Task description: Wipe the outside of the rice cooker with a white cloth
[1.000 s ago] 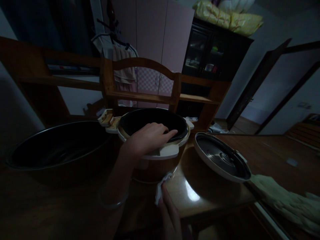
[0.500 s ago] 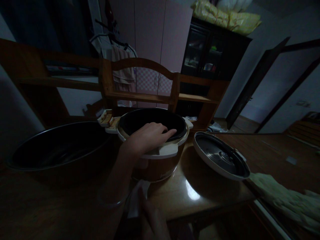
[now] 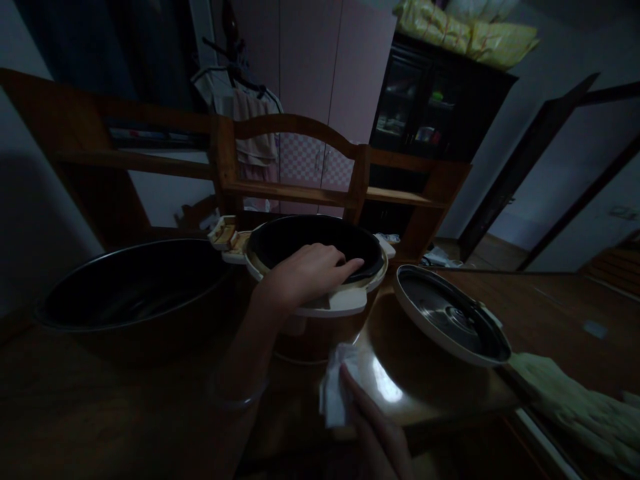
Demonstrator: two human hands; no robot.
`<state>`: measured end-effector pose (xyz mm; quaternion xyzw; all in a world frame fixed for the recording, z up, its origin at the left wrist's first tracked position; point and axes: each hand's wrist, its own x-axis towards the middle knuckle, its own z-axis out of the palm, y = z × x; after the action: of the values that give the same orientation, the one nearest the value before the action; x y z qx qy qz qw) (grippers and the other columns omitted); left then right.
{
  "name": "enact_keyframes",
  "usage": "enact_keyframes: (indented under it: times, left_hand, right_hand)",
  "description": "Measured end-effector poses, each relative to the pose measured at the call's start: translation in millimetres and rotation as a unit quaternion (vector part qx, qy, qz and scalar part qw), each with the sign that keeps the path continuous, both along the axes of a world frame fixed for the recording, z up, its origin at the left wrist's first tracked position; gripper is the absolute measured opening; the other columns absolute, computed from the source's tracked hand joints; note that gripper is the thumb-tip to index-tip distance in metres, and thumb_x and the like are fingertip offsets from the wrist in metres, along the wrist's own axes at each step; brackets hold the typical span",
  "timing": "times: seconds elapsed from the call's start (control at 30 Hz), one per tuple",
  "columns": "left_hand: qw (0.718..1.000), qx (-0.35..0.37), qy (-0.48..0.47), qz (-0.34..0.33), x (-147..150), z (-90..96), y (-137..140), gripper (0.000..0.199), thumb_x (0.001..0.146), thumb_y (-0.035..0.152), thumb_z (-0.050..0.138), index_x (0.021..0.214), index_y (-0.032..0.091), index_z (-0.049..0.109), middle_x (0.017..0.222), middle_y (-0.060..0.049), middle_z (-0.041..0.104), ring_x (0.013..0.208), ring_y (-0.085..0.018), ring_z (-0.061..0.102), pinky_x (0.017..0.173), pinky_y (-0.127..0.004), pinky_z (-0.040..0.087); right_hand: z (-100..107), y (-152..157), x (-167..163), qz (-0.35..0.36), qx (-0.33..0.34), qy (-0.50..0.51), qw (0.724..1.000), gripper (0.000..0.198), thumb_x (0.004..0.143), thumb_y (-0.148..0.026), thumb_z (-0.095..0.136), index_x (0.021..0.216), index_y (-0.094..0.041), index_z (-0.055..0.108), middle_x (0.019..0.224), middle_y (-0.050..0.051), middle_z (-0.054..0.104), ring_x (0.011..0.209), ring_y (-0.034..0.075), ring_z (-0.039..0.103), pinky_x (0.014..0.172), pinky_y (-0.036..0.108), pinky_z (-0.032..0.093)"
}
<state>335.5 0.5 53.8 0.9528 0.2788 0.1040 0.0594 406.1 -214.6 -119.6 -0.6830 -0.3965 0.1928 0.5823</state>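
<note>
A rice cooker (image 3: 315, 337) with a black inner pot (image 3: 300, 233) stands uncovered in the middle of the table. My left hand (image 3: 313, 270) reaches over its near rim, fingers bent down into the pot and thumb along the edge; the fingertips are hidden. In front of the cooker, my right hand (image 3: 373, 420) grips a folded white tissue or cloth (image 3: 341, 387), low by the cooker's lower right side. Whether the cloth touches the cooker I cannot tell. The cooker's lid (image 3: 450, 317) lies to the right, inner side up.
At left stands a large dark basin (image 3: 135, 327). A hinge part (image 3: 225, 233) juts from the cooker's left side. Wooden shelving (image 3: 295, 192) rises behind the table (image 3: 425, 400). Pale green fabric (image 3: 565, 393) lies at the right edge.
My right hand has moved right with the white cloth, from below my left wrist to the cooker's front right. My left hand stays on the rim. The view has shifted slightly.
</note>
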Motion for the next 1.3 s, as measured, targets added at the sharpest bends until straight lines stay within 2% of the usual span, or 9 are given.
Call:
enact_keyframes:
  times: [0.1, 0.2, 0.33, 0.43, 0.6, 0.73, 0.83, 1.03, 1.3]
  left_hand:
    - [1.0, 0.013, 0.002, -0.01, 0, -0.2, 0, 0.052, 0.1, 0.048, 0.023, 0.123, 0.027, 0.065, 0.109, -0.008, 0.071, 0.097, -0.026, 0.065, 0.079, -0.034, 0.043]
    - [0.999, 0.027, 0.012, -0.022, -1, -0.3, 0, 0.045, 0.101, 0.041, 0.028, 0.13, 0.031, 0.059, 0.113, -0.007, 0.07, 0.098, -0.025, 0.065, 0.079, -0.033, 0.042]
    - [1.0, 0.014, 0.004, -0.017, 0, -0.1, 0, 0.045, 0.1, 0.043, 0.028, 0.13, 0.031, 0.06, 0.114, -0.007, 0.069, 0.101, -0.026, 0.064, 0.081, -0.034, 0.042]
    - [1.0, 0.014, 0.012, -0.007, 0, -0.6, 1, 0.05, 0.1, 0.045, 0.025, 0.129, 0.028, 0.061, 0.111, -0.009, 0.07, 0.1, -0.027, 0.065, 0.079, -0.034, 0.042]
    - [0.995, 0.082, 0.024, -0.045, -2, -5.7, 6, 0.042, 0.1, 0.035, 0.032, 0.138, 0.037, 0.051, 0.116, -0.005, 0.069, 0.098, -0.025, 0.064, 0.078, -0.032, 0.041]
    - [0.995, 0.088, 0.022, -0.044, -2, -8.1, 8, 0.042, 0.1, 0.035, 0.032, 0.136, 0.036, 0.052, 0.114, -0.006, 0.069, 0.096, -0.024, 0.065, 0.074, -0.032, 0.04]
    - [0.994, 0.097, 0.031, -0.05, -2, -8.6, 9, 0.042, 0.099, 0.031, 0.033, 0.137, 0.035, 0.051, 0.111, -0.006, 0.069, 0.092, -0.024, 0.065, 0.071, -0.031, 0.038]
    - [0.996, 0.081, 0.02, -0.044, -2, -8.0, 8, 0.041, 0.1, 0.035, 0.031, 0.134, 0.034, 0.055, 0.112, -0.006, 0.069, 0.095, -0.025, 0.064, 0.072, -0.032, 0.039]
    - [0.995, 0.081, 0.027, -0.042, -1, -7.5, 8, 0.041, 0.1, 0.034, 0.032, 0.135, 0.036, 0.053, 0.115, -0.005, 0.069, 0.098, -0.025, 0.064, 0.075, -0.032, 0.039]
  right_hand:
    - [-3, 3, 28, -0.029, 0.035, 0.018, 0.999, 0.041, 0.086, -0.046, 0.059, 0.123, -0.031, 0.066, 0.132, 0.002, 0.061, 0.128, 0.031, 0.051, 0.108, 0.045, 0.041]
    - [-17, 19, 35, -0.035, 0.054, 0.038, 0.997, 0.049, 0.089, -0.048, 0.054, 0.133, -0.027, 0.058, 0.141, 0.003, 0.053, 0.136, 0.028, 0.043, 0.111, 0.045, 0.036]
    - [-39, 42, 10, -0.015, 0.056, 0.049, 0.997, 0.051, 0.092, -0.048, 0.049, 0.138, -0.027, 0.053, 0.147, 0.002, 0.046, 0.138, 0.025, 0.038, 0.113, 0.042, 0.034]
    - [-45, 50, -11, -0.001, 0.039, 0.021, 0.999, 0.054, 0.093, -0.046, 0.048, 0.144, -0.027, 0.046, 0.146, 0.002, 0.048, 0.138, 0.024, 0.04, 0.11, 0.04, 0.039]
    - [-41, 48, -20, 0.007, 0.033, -0.025, 0.999, 0.053, 0.093, -0.044, 0.05, 0.144, -0.029, 0.047, 0.14, 0.004, 0.055, 0.133, 0.027, 0.046, 0.105, 0.04, 0.045]
    - [-35, 42, -23, 0.032, 0.026, -0.08, 0.996, 0.042, 0.094, -0.039, 0.057, 0.132, -0.021, 0.054, 0.134, 0.011, 0.055, 0.117, 0.026, 0.057, 0.098, 0.049, 0.048]
    - [-27, 37, -28, 0.051, 0.018, -0.12, 0.991, 0.034, 0.095, -0.036, 0.058, 0.125, -0.019, 0.056, 0.127, 0.01, 0.057, 0.106, 0.023, 0.06, 0.09, 0.045, 0.052]
    - [-18, 38, -34, 0.063, -0.002, -0.188, 0.98, 0.034, 0.094, -0.034, 0.058, 0.124, -0.018, 0.056, 0.124, 0.009, 0.057, 0.104, 0.022, 0.061, 0.088, 0.043, 0.053]
    - [-15, 42, -38, 0.058, -0.044, -0.261, 0.962, 0.035, 0.094, -0.034, 0.058, 0.125, -0.017, 0.055, 0.124, 0.009, 0.058, 0.105, 0.023, 0.06, 0.087, 0.044, 0.053]
